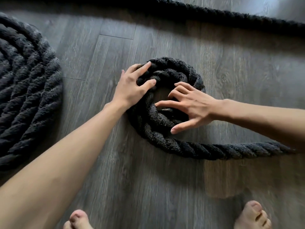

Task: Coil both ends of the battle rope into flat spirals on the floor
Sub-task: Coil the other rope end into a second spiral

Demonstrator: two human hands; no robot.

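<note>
A thick black battle rope lies on the grey wood floor. One end forms a small tight coil (158, 128) at the centre, about two turns around a small gap. My left hand (132, 85) presses the coil's upper left side, fingers spread over the rope. My right hand (189, 104) rests on the coil's right side with fingers splayed, fingertips on the inner turn. From the coil's bottom the rope's free length (231, 151) runs off to the right. A large finished flat spiral (24, 90) lies at the left edge.
Another stretch of the rope (231, 19) crosses the top of the view from centre to the right edge. My bare feet (250, 217) stand at the bottom edge. Grey plank floor (148, 187) lies between the coil and my feet.
</note>
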